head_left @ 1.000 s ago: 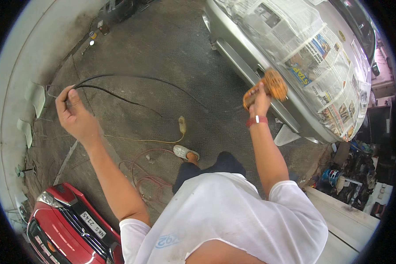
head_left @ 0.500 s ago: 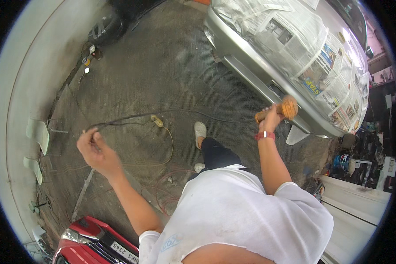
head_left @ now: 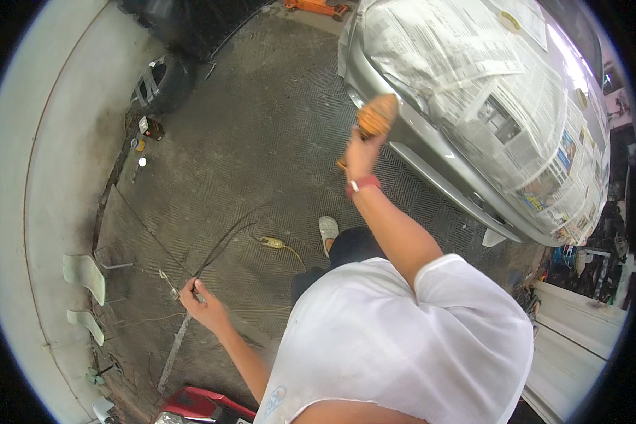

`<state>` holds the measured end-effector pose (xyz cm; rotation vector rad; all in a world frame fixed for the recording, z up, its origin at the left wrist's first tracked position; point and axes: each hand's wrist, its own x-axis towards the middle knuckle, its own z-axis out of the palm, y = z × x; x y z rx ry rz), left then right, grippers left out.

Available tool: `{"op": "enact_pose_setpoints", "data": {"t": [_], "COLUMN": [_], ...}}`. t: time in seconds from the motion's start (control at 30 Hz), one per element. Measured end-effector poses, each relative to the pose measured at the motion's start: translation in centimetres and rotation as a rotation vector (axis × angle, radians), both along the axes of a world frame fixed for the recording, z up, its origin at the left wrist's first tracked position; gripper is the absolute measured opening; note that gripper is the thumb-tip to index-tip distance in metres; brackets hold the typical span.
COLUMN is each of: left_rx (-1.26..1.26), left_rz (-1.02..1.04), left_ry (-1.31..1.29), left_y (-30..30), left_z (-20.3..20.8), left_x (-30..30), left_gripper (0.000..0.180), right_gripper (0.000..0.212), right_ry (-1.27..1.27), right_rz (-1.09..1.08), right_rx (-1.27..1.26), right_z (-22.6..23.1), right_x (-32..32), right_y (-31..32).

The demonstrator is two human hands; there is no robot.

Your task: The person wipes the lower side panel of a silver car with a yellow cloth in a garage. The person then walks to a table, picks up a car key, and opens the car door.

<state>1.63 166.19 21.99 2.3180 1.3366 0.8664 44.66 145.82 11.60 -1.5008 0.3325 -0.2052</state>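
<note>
My right hand (head_left: 364, 155) is closed around an orange corded power tool (head_left: 377, 115), its rounded end held up close to the silver car bumper (head_left: 417, 131). The tool is blurred, and I cannot tell whether it touches the bumper. Low on the left, my left hand (head_left: 203, 306) pinches a black cable (head_left: 215, 251), which loops up and away from the fingers. A pale plug-like piece (head_left: 168, 284) hangs beside that hand. Sheets of newspaper (head_left: 445, 63) cover the silver car's hood.
A yellow extension socket (head_left: 270, 242) with its cord lies on the floor near my feet. Cans (head_left: 138, 144) and a tire (head_left: 164, 83) stand along the left wall. A red car (head_left: 208, 404) is at the lower edge, an orange jack (head_left: 318, 7) at the top.
My right hand has carried the power tool up and left along the bumper. My left hand has moved down and right with the cable. The view has shifted too.
</note>
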Motion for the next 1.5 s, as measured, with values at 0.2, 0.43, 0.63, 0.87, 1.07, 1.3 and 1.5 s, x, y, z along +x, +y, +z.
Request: {"op": "enact_pose_setpoints", "data": {"t": [0.2, 0.43, 0.63, 0.87, 1.07, 1.3, 1.5], "left_rx": [-0.035, -0.219, -0.443, -0.629, -0.682, -0.658, -0.586], "left_rz": [0.018, -0.097, -0.310, -0.358, -0.285, -0.294, -0.256], "left_ry": [0.066, 0.160, 0.337, 0.700, 0.786, 0.773, 0.651], "left_y": [5.7, 15.9, 28.3, 44.9, 54.2, 62.4, 68.1], "left_z": [-1.8, -6.9, -16.4, -23.9, -19.6, -20.5, -27.4], "left_x": [4.0, 11.5, 19.0, 22.7, 30.2, 38.4, 40.8], "left_gripper": [0.028, 0.027, 0.029, 0.033, 0.037, 0.038, 0.040], "right_gripper": [0.060, 0.054, 0.053, 0.035, 0.029, 0.032, 0.019], "right_ry": [-0.026, 0.040, 0.212, 0.463, 0.471, 0.272, 0.120], "right_rz": [0.173, 0.375, 0.060, -0.985, -1.165, -0.703, -0.376], "right_rx": [0.014, -0.084, -0.199, 0.236, 0.337, 0.152, 0.321], "right_z": [3.7, -3.3, -9.8, -7.3, -16.2, -17.1, -6.5], "right_x": [10.9, 14.1, 5.3, 3.0, 9.6, 27.4, 41.7], "right_y": [14.1, 17.3, 13.4, 16.1, 23.3, 37.7, 41.8]}}
